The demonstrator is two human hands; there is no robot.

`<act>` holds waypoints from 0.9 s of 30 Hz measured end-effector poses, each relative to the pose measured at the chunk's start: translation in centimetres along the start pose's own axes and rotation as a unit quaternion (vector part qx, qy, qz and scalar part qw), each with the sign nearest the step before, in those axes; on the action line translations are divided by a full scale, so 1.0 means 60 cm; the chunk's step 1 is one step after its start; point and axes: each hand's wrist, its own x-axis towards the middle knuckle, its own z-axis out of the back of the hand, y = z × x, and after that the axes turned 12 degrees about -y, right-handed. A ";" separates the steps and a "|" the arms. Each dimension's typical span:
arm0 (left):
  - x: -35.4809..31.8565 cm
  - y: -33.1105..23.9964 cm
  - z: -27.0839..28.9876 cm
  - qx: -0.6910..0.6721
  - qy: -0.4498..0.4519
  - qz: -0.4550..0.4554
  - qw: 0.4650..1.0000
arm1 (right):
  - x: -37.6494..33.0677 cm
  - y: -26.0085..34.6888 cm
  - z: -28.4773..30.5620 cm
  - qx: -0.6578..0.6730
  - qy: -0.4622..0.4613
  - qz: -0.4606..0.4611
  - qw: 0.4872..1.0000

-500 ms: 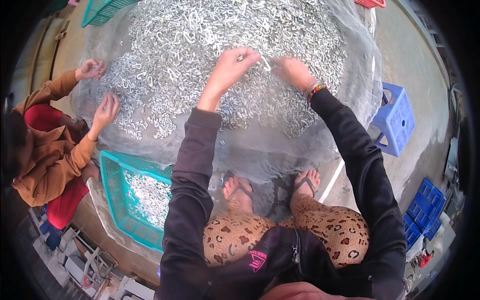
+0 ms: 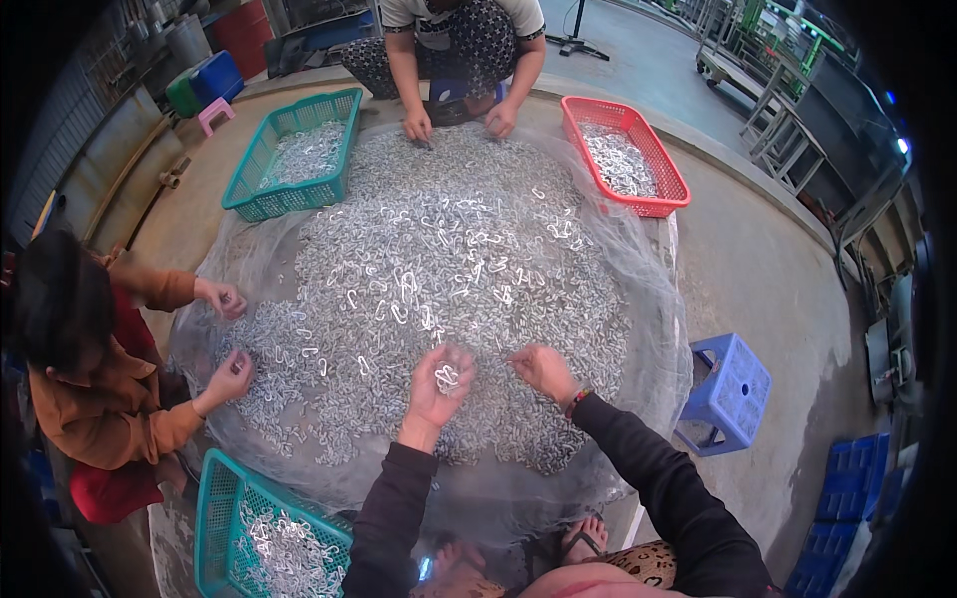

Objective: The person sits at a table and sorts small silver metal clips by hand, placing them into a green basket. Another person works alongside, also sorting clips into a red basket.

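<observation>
My left hand (image 2: pixel 424 404) is turned palm up over the near part of the pile, its fingers curled round a few white bent wire hooks (image 2: pixel 447 377). Just to its right, my right hand (image 2: pixel 550 375) has thumb and forefinger pinched together low over the pieces. Whatever is in that pinch is too small to make out. Beneath both hands spreads a wide pile of small silvery metal pieces (image 2: pixel 558 299) on a sheet of translucent netting (image 2: pixel 653 329). Larger white hooks (image 2: pixel 407 284) lie scattered across the pile's middle.
Teal baskets (image 2: pixel 261 214) (image 2: pixel 211 518) with white hooks stand at far left and near left; a red basket (image 2: pixel 670 206) stands far right. One person (image 2: pixel 130 399) works at left, another (image 2: pixel 459 50) across the pile. A blue stool (image 2: pixel 733 389) stands to the right.
The view has tilted up, showing the far person and baskets. My left hand has gone from pinching one hook to cupping several, palm up. My right hand remains close beside it.
</observation>
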 end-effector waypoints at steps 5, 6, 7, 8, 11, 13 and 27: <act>0.001 0.005 0.025 -0.025 0.009 0.029 0.999 | 0.029 0.020 0.044 0.143 0.007 -0.134 0.981; -0.001 0.009 0.024 -0.005 -0.016 0.019 1.000 | 0.031 0.030 0.055 0.141 -0.006 -0.141 0.980; -0.004 0.014 0.021 0.010 -0.056 0.007 0.998 | 0.031 0.044 0.064 0.172 -0.013 -0.111 0.979; -0.008 0.023 0.017 0.017 -0.073 0.019 0.997 | 0.030 0.061 0.072 0.186 -0.024 -0.076 0.979; -0.022 0.060 0.002 -0.013 -0.096 0.079 0.992 | 0.019 0.122 0.092 0.129 0.069 0.105 0.984; -0.034 0.084 -0.004 0.041 -0.193 0.061 0.978 | 0.000 0.168 0.104 0.034 0.121 0.199 0.972; -0.584 -0.144 0.069 0.149 -0.237 -0.286 0.916 | 0.084 -0.002 0.088 0.014 0.079 0.063 0.995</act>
